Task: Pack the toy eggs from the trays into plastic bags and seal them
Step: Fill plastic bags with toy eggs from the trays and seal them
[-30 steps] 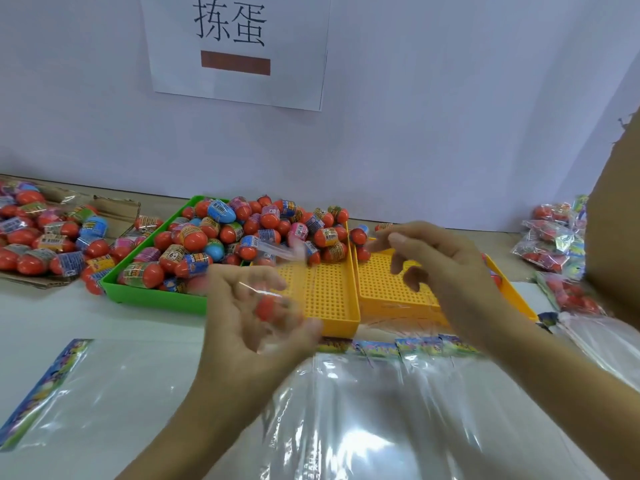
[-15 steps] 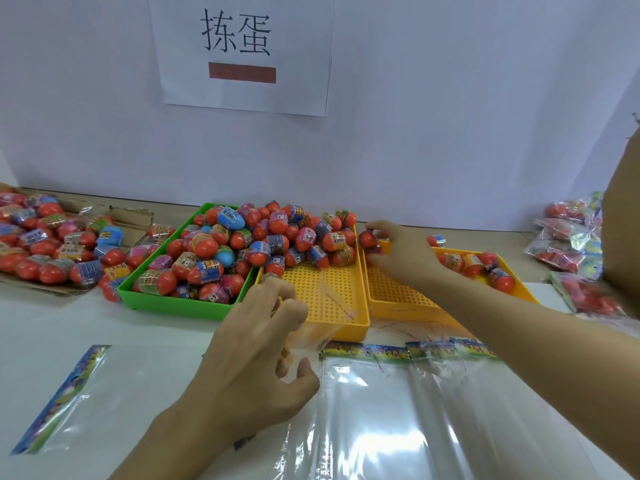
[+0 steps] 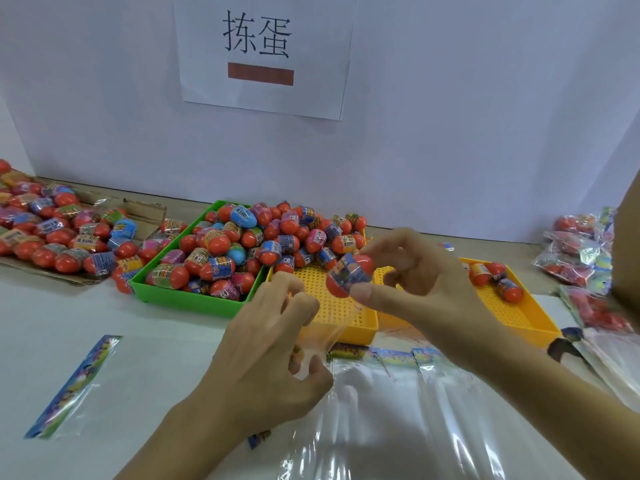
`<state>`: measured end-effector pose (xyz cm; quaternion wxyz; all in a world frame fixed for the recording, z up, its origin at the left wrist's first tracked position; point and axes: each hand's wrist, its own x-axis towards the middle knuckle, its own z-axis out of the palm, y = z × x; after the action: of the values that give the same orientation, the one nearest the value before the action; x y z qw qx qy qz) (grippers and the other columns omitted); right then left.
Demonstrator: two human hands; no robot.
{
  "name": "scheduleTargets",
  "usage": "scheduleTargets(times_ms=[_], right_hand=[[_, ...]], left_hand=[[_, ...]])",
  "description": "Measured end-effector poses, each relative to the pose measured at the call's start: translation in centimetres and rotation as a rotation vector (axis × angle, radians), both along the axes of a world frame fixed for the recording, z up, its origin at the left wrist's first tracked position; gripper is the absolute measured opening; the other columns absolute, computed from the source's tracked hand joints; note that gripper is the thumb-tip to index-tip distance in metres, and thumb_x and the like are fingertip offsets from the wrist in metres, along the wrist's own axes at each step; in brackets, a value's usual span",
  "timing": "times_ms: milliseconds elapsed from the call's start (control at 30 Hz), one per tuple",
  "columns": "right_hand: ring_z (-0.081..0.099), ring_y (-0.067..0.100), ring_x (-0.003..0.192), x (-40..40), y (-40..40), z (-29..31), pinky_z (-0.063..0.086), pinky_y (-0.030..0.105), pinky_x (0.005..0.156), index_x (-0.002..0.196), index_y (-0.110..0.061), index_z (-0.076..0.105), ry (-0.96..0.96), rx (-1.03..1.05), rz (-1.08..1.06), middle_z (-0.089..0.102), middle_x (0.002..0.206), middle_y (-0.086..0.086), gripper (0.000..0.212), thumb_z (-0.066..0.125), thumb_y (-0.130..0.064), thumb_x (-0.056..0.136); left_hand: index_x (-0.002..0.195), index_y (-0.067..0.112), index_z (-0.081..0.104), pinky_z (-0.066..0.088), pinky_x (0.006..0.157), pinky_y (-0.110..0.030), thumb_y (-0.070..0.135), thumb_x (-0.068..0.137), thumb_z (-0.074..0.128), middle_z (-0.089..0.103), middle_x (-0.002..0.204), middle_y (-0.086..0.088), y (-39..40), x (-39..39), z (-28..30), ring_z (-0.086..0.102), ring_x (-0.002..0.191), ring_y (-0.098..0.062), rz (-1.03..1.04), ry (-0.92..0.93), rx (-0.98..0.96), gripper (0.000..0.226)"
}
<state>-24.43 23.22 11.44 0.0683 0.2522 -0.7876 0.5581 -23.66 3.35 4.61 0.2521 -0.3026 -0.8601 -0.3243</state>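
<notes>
While left hand point(image 3: 273, 344) pinches bag point(image 3: 320, 336), right hand point(image 3: 415, 282) holds egg point(image 3: 349, 273).

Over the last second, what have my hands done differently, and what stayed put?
The right hand reached to the back of the yellow trays, picked up a toy egg and has brought it back toward the left hand, pinched between thumb and fingers. The left hand kept hold of the clear plastic bag, its mouth now facing the egg. The green tray of eggs, the loose bags and the packed bags stayed put.
</notes>
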Motion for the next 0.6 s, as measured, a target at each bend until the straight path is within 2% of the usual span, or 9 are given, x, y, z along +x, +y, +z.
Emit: scheduleTargets(times_ms=[67, 100, 133, 200, 267, 333, 433, 600], right_hand=[[0.065, 0.006, 0.087, 0.4, -0.5, -0.2, 0.043, 0.018, 0.065, 0.095, -0.029, 0.063, 0.038, 0.094, -0.002, 0.071, 0.094, -0.014, 0.029, 0.083, -0.03, 0.073], [0.063, 0.006, 0.089, 0.3, -0.6, -0.3, 0.042, 0.017, 0.065, 0.094, -0.029, 0.062, 0.047, 0.119, -0.013, 0.069, 0.093, -0.016, 0.028, 0.082, -0.029, 0.073], [0.061, 0.005, 0.09, 0.3, -0.6, -0.3, 0.041, 0.017, 0.065, 0.094, -0.029, 0.062, 0.061, 0.142, -0.031, 0.068, 0.093, -0.017, 0.029, 0.082, -0.029, 0.073], [0.057, 0.006, 0.094, 0.1, -0.5, -0.4, 0.038, 0.014, 0.068, 0.094, -0.031, 0.062, 0.11, 0.227, -0.076, 0.064, 0.096, -0.018, 0.03, 0.081, -0.033, 0.072], [0.05, 0.006, 0.106, -0.1, -0.4, -0.5, 0.034, 0.01, 0.076, 0.095, -0.035, 0.066, 0.159, 0.38, -0.076, 0.06, 0.106, -0.02, 0.027, 0.08, -0.044, 0.073], [0.038, 0.001, 0.119, 0.0, -0.5, -0.5, 0.028, 0.008, 0.087, 0.096, -0.041, 0.072, 0.15, 0.541, -0.01, 0.049, 0.119, -0.028, 0.029, 0.073, -0.061, 0.075], [0.02, -0.004, 0.13, 0.0, -0.7, -0.5, 0.026, 0.017, 0.095, 0.106, -0.049, 0.069, 0.069, 0.685, 0.089, 0.03, 0.135, -0.032, 0.042, 0.065, -0.072, 0.072], [-0.006, -0.01, 0.137, 0.2, -1.2, -0.2, 0.016, 0.043, 0.112, 0.115, -0.054, 0.061, -0.084, 0.816, 0.263, 0.012, 0.146, -0.035, 0.041, 0.068, -0.065, 0.077]], left_hand=[[0.083, 0.023, 0.039, 0.045, 0.059, -0.034, 0.011, 0.073, 0.073, 0.044, 0.088, 0.001, 0.4, -1.2, 0.7, 0.037, 0.066, -0.01, 0.105, -0.1, 0.076, 0.037], [0.079, 0.022, 0.043, 0.051, 0.067, -0.04, 0.001, 0.076, 0.072, 0.045, 0.083, 0.002, 0.3, -1.7, 0.8, 0.039, 0.065, -0.011, 0.148, -0.178, 0.113, 0.035], [0.079, 0.021, 0.043, 0.051, 0.069, -0.037, 0.001, 0.075, 0.072, 0.045, 0.084, 0.004, 0.2, -1.7, 0.8, 0.04, 0.065, -0.012, 0.152, -0.196, 0.137, 0.036], [0.089, 0.023, 0.035, 0.036, 0.058, -0.015, 0.019, 0.068, 0.071, 0.039, 0.097, 0.008, -0.1, -0.3, 0.9, 0.042, 0.06, -0.012, 0.031, 0.014, 0.068, 0.042], [0.094, 0.026, 0.031, 0.03, 0.052, -0.014, 0.027, 0.067, 0.068, 0.037, 0.103, 0.006, -0.5, 1.0, 0.4, 0.04, 0.055, -0.007, -0.062, 0.013, 0.053, 0.046], [0.096, 0.026, 0.032, 0.03, 0.051, -0.017, 0.027, 0.067, 0.068, 0.039, 0.104, 0.002, -0.2, 0.9, 0.3, 0.039, 0.063, -0.004, -0.06, 0.056, 0.069, 0.046], [0.096, 0.024, 0.031, 0.028, 0.054, -0.018, 0.034, 0.071, 0.063, 0.037, 0.102, 0.002, -0.3, 0.5, 0.2, 0.039, 0.07, -0.011, -0.056, 0.085, 0.068, 0.042], [0.096, 0.024, 0.03, 0.032, 0.047, -0.023, 0.038, 0.068, 0.064, 0.039, 0.104, -0.001, -0.3, 1.0, 0.6, 0.042, 0.072, -0.015, -0.092, 0.057, 0.062, 0.047]])
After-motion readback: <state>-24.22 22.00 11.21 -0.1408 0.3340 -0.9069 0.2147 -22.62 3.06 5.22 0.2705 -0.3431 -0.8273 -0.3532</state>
